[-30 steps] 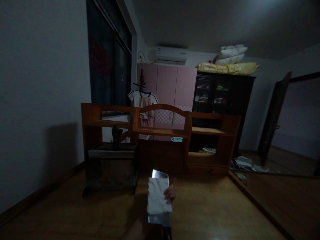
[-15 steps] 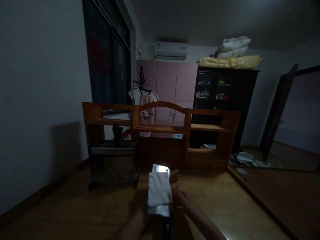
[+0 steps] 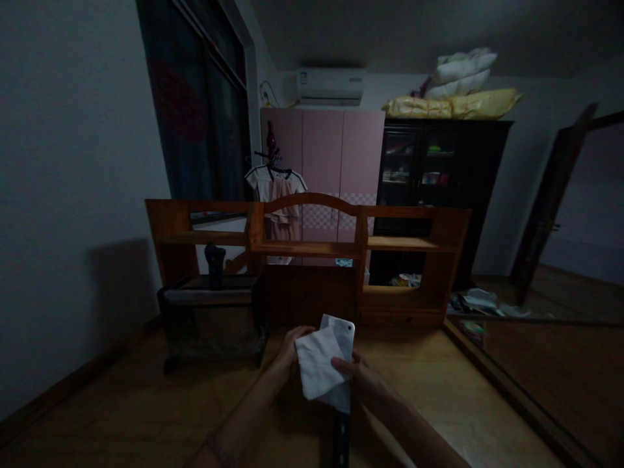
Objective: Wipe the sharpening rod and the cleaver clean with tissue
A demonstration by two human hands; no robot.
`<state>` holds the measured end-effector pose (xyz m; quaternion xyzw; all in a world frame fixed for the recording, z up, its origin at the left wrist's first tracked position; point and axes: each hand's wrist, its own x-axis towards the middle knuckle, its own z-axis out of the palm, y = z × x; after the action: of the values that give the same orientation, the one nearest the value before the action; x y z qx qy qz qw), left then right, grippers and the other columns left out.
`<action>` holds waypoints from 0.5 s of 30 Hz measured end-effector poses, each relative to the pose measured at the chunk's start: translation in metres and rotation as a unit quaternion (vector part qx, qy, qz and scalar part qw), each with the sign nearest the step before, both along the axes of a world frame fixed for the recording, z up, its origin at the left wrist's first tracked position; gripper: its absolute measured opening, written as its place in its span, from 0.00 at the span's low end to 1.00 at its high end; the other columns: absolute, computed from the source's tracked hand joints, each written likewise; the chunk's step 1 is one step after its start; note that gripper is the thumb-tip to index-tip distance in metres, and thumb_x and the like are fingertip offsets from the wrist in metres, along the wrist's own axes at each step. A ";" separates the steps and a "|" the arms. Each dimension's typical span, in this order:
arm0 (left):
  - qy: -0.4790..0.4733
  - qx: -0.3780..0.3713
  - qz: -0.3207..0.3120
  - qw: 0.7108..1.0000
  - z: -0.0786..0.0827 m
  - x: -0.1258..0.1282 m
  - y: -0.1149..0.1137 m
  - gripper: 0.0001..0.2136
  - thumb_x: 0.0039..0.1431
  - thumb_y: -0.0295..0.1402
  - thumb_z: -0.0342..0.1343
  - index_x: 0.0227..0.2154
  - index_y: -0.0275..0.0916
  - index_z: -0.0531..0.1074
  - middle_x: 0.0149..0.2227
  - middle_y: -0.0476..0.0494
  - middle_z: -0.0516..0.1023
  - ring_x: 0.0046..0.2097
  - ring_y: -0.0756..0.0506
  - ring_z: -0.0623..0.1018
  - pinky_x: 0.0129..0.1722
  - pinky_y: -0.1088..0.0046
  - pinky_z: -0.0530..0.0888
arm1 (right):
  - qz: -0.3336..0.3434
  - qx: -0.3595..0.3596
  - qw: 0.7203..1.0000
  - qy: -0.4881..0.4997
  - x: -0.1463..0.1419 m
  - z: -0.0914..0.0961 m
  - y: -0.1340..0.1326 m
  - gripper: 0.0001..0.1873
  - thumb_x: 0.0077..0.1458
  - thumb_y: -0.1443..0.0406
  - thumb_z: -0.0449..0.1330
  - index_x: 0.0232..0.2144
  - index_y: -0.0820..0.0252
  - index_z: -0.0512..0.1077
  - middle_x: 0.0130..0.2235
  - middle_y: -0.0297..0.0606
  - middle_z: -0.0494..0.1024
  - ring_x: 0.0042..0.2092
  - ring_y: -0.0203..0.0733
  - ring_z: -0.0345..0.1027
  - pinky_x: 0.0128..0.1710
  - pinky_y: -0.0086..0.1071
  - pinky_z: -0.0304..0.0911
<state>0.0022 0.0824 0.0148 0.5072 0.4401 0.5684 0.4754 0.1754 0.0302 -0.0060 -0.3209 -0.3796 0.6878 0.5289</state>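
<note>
Big knife (image 3: 345,341), w/ white cloth (image 3: 316,367) on it, is b/w L hand (image 3: 291,346) & R hand (image 3: 359,373). R, on knife's right, pinches both, thumb on cloth. L, on knife's left, part curled at cloth's edge; can't tell its grip.

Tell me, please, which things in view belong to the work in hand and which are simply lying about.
Work in hand: cleaver; white cloth or paper against its blade.
Just about: dark-framed box; wooden shelf unit; hanging clothes; yellow bundle.
</note>
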 end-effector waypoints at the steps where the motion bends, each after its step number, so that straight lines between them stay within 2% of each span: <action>1: -0.004 0.012 0.036 0.999 0.002 -0.002 0.006 0.16 0.60 0.40 0.50 0.42 0.32 0.71 0.42 0.38 0.74 0.42 0.41 0.75 0.43 0.61 0.72 | 0.001 0.012 1.000 0.000 0.004 0.000 0.002 0.24 0.37 0.65 0.71 0.40 0.66 0.73 0.36 0.44 0.79 0.34 0.45 0.73 0.35 0.37 0.66; 4: -0.001 0.066 0.121 0.990 0.012 -0.006 0.007 0.16 0.60 0.40 0.46 0.40 0.35 0.73 0.43 0.39 0.74 0.47 0.42 0.73 0.51 0.62 0.67 | -0.011 0.029 1.000 0.001 0.011 -0.002 0.002 0.24 0.38 0.65 0.71 0.41 0.66 0.72 0.36 0.43 0.79 0.34 0.44 0.73 0.35 0.35 0.65; 5: 0.048 0.136 0.163 0.976 0.016 -0.006 0.002 0.15 0.61 0.40 0.45 0.40 0.37 0.73 0.45 0.40 0.74 0.49 0.42 0.73 0.53 0.62 0.65 | -0.016 0.028 0.999 0.000 0.012 -0.002 0.001 0.25 0.37 0.66 0.71 0.40 0.65 0.72 0.36 0.43 0.79 0.33 0.44 0.73 0.35 0.35 0.65; 6: 0.110 0.200 0.171 0.959 0.020 -0.005 -0.005 0.15 0.61 0.39 0.44 0.40 0.39 0.73 0.46 0.41 0.74 0.50 0.42 0.72 0.55 0.61 0.63 | -0.018 0.028 0.999 -0.001 0.012 -0.003 0.000 0.25 0.37 0.66 0.71 0.41 0.65 0.72 0.35 0.43 0.79 0.33 0.44 0.73 0.34 0.35 0.65; 9: 0.292 0.324 0.069 0.897 0.030 0.003 -0.031 0.13 0.61 0.35 0.46 0.41 0.41 0.75 0.47 0.41 0.74 0.53 0.42 0.70 0.58 0.60 0.60 | -0.025 0.041 0.999 0.000 0.013 -0.008 0.000 0.26 0.38 0.66 0.70 0.42 0.65 0.71 0.36 0.42 0.78 0.33 0.43 0.73 0.34 0.35 0.65; 12: 0.392 0.366 -0.054 0.842 0.030 0.014 -0.047 0.13 0.59 0.33 0.49 0.42 0.41 0.76 0.45 0.40 0.77 0.54 0.39 0.70 0.61 0.56 0.56 | -0.042 0.058 0.997 -0.005 0.013 -0.013 0.004 0.27 0.36 0.68 0.70 0.43 0.63 0.71 0.37 0.40 0.78 0.34 0.42 0.73 0.37 0.34 0.66; 15: 0.382 0.360 -0.116 0.843 0.021 0.020 -0.049 0.14 0.58 0.33 0.51 0.45 0.41 0.75 0.48 0.39 0.76 0.54 0.38 0.71 0.59 0.55 0.60 | -0.049 0.058 0.997 0.000 0.013 -0.013 0.005 0.20 0.41 0.63 0.67 0.39 0.61 0.73 0.36 0.37 0.78 0.37 0.43 0.73 0.38 0.35 0.66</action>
<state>0.0225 0.0333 0.0359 0.8670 0.2896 0.3885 0.1159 0.1882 0.0357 -0.0192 -0.3083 -0.4029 0.6379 0.5794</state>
